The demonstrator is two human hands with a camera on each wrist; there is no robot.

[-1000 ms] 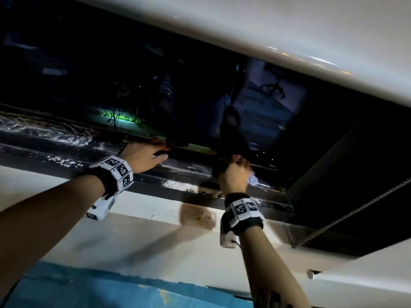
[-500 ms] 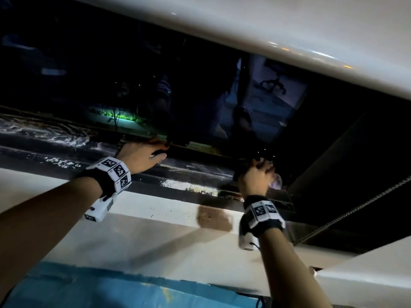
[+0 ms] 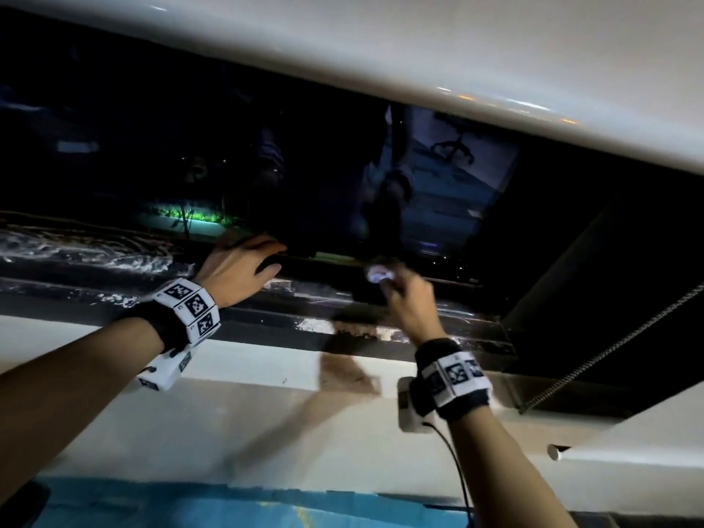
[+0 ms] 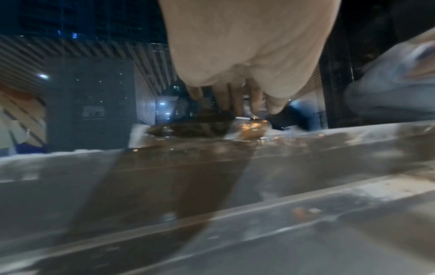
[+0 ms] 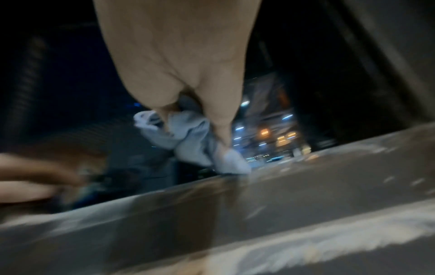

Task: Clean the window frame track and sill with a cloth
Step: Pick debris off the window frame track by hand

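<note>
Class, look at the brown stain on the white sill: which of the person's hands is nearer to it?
Right. The right hand with the cloth is just above the brown stain; the left hand rests on the track farther left.

Two hands are showing at the window: one left hand (image 3: 236, 272) and one right hand (image 3: 409, 302). One cloth (image 3: 377, 274) is showing, one dark window track (image 3: 114, 295), one pale sill (image 3: 247, 379), and two marker wristbands (image 3: 190, 310).

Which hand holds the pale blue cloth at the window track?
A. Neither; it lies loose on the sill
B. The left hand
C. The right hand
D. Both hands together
C. The right hand pinches the bunched cloth against the track, while the left hand rests on the track without it.
</note>
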